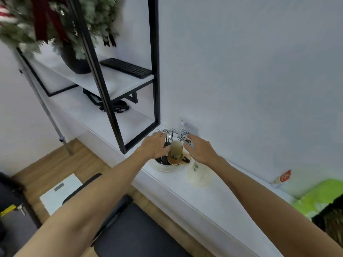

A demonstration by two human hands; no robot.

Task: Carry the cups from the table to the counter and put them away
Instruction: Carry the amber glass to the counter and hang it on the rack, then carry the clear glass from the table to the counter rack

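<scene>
A beige cup (176, 150) sits upside down on a wire cup rack (169, 132) with a round white base (165, 168) on the white counter (213, 204). My left hand (153, 145) is just left of the cup, fingers spread, its thumb near the cup's side. My right hand (199, 148) hovers just right of it, fingers apart, holding nothing. A second pale cup with a green leaf mark (199, 175) lies on the counter right of the rack, under my right wrist.
A black-framed shelf (155, 71) stands left of the rack, holding a keyboard (126, 68) and a potted plant (76, 60). A QR-code card (186, 134) leans on the wall behind. A green bag (319, 195) lies at right. A black chair (137, 236) is below.
</scene>
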